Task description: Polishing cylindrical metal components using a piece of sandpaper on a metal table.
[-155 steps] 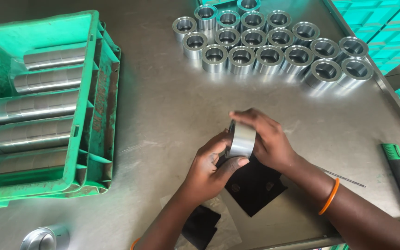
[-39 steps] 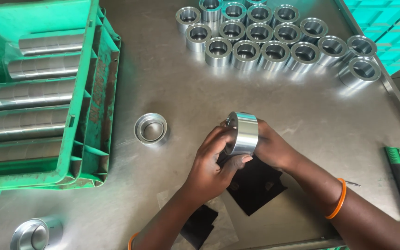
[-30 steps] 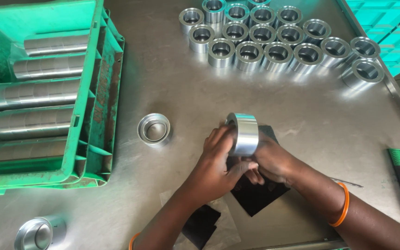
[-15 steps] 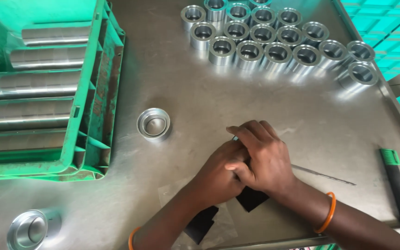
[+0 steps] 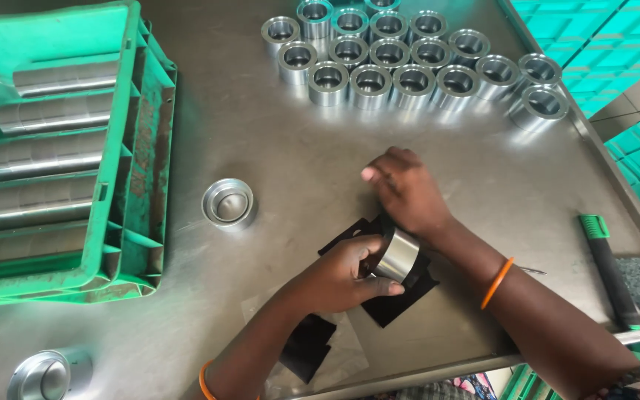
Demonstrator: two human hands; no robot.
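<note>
My left hand (image 5: 341, 275) grips a shiny metal ring (image 5: 398, 254) and holds it tilted on a black abrasive sheet (image 5: 394, 296) that lies on the steel table (image 5: 261, 148). My right hand (image 5: 403, 191) rests flat just above the ring, fingers stretched to the left, with nothing in it. A second metal ring (image 5: 228, 202) sits upright on the table to the left of both hands.
Several finished metal rings (image 5: 409, 67) stand in rows at the back. A green crate (image 5: 61, 148) on the left holds stacked rings in long rows. Another black sheet (image 5: 307, 347) lies near the front edge, another ring (image 5: 38, 376) at front left, a green-handled tool (image 5: 607, 267) at right.
The ring came down from in front of me onto the black sheet. My right hand let go of it and moved up and away; my left hand keeps hold.
</note>
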